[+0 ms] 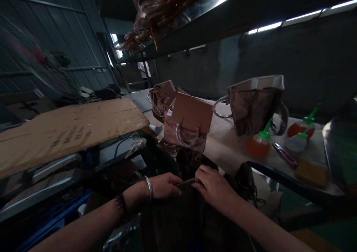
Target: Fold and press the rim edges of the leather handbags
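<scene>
In front of brown handbag [192, 112]: dark piece [186, 181], edge pinched by closed fingers, left hand [164, 186] and right hand [214, 186].

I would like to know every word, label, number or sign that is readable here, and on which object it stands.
No text is clear enough to quote.
Cardboard sheet, left: rows of dark printed characters, too blurred to read.
Pale panel, far left: a dark mark, too unclear to say if it is writing.
</scene>
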Demonstrator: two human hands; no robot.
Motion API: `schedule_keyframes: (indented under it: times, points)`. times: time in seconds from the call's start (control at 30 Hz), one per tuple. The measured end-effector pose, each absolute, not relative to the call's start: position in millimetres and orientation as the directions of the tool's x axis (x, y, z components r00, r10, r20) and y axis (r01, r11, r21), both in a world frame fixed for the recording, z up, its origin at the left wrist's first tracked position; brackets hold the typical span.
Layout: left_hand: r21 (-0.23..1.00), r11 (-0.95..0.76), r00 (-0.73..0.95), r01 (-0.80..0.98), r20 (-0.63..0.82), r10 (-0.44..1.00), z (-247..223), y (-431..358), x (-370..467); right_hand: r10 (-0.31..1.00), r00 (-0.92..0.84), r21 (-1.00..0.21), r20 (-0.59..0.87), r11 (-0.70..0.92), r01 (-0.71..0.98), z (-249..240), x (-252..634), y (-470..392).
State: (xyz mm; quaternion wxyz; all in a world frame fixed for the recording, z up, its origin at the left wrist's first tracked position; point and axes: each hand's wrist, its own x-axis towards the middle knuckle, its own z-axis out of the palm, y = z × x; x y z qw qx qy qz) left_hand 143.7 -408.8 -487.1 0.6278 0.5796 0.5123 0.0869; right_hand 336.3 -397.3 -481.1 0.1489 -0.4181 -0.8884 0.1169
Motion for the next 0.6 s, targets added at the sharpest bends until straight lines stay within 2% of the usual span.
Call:
schedule_keyframes:
  times: [0.2, 0.5, 0.6]
  points:
    - [0.808, 0.382, 0.443, 0.449, -0.572, 0.690, -484.1, -412.4, 146.0, 0.820, -0.564, -0.368, 0.097, 0.556, 0.745, -479.4, 330.9, -397.4]
    - [0.824, 0.379, 0.449, 0.422, -0.553, 0.702, -485.2, -413.5, 146.4, 0.858, -0.509, -0.418, 0.067, 0.487, 0.767, -482.0, 327.9, -394.9]
    - [0.808, 0.381, 0.396, 0.450, -0.562, 0.726, -482.8, -417.4, 150.6, 0.874, -0.481, -0.446, 0.061, 0.456, 0.770, -484.2, 326.8, -394.6]
